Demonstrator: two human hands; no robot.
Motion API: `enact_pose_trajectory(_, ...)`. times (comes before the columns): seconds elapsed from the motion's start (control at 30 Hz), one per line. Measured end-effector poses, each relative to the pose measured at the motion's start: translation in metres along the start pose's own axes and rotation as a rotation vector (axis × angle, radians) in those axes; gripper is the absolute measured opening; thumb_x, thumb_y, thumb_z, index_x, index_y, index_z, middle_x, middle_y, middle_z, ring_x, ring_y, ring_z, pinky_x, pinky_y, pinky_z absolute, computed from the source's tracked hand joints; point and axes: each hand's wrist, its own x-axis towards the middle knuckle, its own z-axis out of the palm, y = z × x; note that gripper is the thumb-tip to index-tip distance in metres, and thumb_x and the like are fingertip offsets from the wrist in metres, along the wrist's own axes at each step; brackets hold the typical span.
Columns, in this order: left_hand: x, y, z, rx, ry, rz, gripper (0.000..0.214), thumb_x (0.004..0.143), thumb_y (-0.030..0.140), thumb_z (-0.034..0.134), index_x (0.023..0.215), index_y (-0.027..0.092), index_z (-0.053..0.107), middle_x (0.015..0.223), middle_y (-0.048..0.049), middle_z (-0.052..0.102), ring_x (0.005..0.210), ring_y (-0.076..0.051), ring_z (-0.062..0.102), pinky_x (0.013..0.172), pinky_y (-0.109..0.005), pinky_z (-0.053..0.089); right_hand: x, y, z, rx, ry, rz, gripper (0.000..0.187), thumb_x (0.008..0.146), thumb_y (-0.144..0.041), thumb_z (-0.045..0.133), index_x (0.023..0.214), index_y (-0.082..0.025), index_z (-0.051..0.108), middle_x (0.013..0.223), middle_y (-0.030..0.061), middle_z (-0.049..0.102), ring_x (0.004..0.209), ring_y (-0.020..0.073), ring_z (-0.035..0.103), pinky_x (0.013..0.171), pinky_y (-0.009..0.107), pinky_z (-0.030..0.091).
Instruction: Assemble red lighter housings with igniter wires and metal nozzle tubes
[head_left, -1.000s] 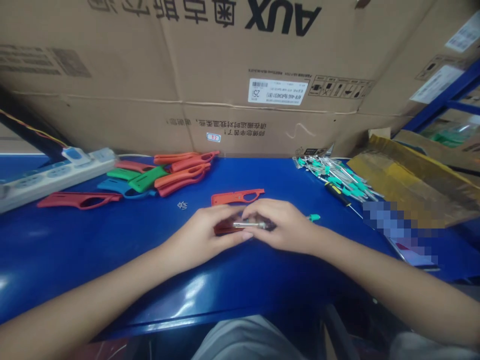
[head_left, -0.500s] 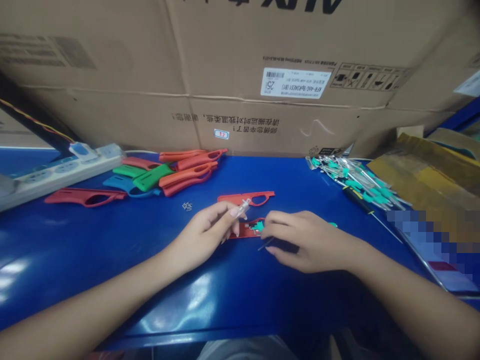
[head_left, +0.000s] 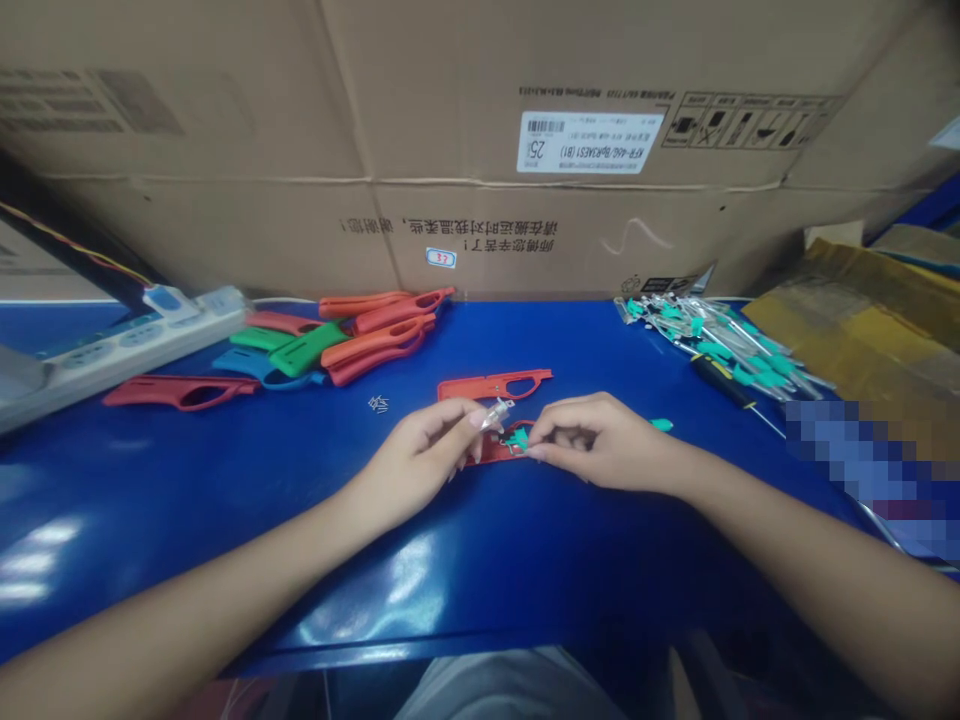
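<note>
I read "25" on carton label (head_left: 589, 142), left hand (head_left: 429, 447) pinches clear part (head_left: 498, 413), right hand (head_left: 600, 440) pinches teal piece (head_left: 516, 438) touching red shell (head_left: 487, 453).

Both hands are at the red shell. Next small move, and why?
Probably press the teal piece into the red shell: the right hand pinches it just over the shell, while the left hand holds a small clear part beside it.

Glossy blue table (head_left: 150, 500); large cardboard boxes (head_left: 225, 150) behind.
</note>
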Motion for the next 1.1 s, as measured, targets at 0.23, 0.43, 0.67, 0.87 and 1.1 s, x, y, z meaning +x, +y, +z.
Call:
enact_pose_trajectory(0.23,-0.0013,-0.0026,0.004,-0.032,0.03,0.014,0.033,0.09,0.047,0.069,0.103,0.016,0.069,0.094,-0.0053,0.073,0.076,-0.015,0.064,0.067,-0.026,0.052,0.0026,0.0005,-0.0033,0.196,-0.073,0.123,0.029,0.089,-0.044,0.071,0.085,-0.016,0.071,0.074,0.0021,0.068,0.049,0.0072,0.052,0.045,0.02,0.043)
enact_pose_trajectory(0.43,-0.0015,-0.0068,0.007,-0.058,0.04,0.011,0.031,0.087,0.039,0.074,0.104,0.014,0.069,0.098,-0.0069,0.074,0.083,-0.017,0.069,0.078,-0.03,0.056,0.0029,0.0035,-0.0032,0.356,-0.069,0.22,0.037,0.085,-0.052,0.074,0.088,-0.016,0.069,0.069,-0.0006,0.064,0.043,0.0067,0.051,0.04,0.02,0.04)
enact_pose_trajectory(0.67,-0.0013,-0.0085,0.0035,0.033,0.057,0.069,0.027,0.089,0.038,0.073,0.105,0.016,0.076,0.105,-0.0086,0.077,0.087,-0.02,0.071,0.08,-0.033,0.058,0.002,0.0005,-0.0028,0.373,-0.065,0.256,0.036,0.088,-0.052,0.072,0.083,-0.017,0.065,0.064,-0.0032,0.059,0.044,0.0062,0.049,0.04,0.019,0.038)
enact_pose_trajectory(0.87,-0.0033,-0.0094,0.003,0.075,0.043,0.14,0.021,0.089,0.033,0.073,0.104,0.019,0.078,0.106,-0.0076,0.076,0.093,-0.022,0.073,0.085,-0.035,0.058,0.0012,-0.001,-0.0039,0.388,-0.068,0.261,0.031,0.09,-0.047,0.07,0.084,-0.018,0.065,0.058,-0.0058,0.053,0.044,0.0063,0.047,0.041,0.019,0.036)
enact_pose_trajectory(1.1,-0.0031,-0.0096,0.0026,0.089,0.038,0.125,0.021,0.089,0.035,0.074,0.103,0.019,0.077,0.105,-0.0064,0.075,0.09,-0.021,0.072,0.082,-0.035,0.058,0.0006,0.0004,-0.0008,0.442,-0.029,0.245,0.023,0.089,-0.039,0.071,0.097,-0.018,0.069,0.063,-0.0052,0.057,0.046,0.0065,0.048,0.041,0.019,0.037)
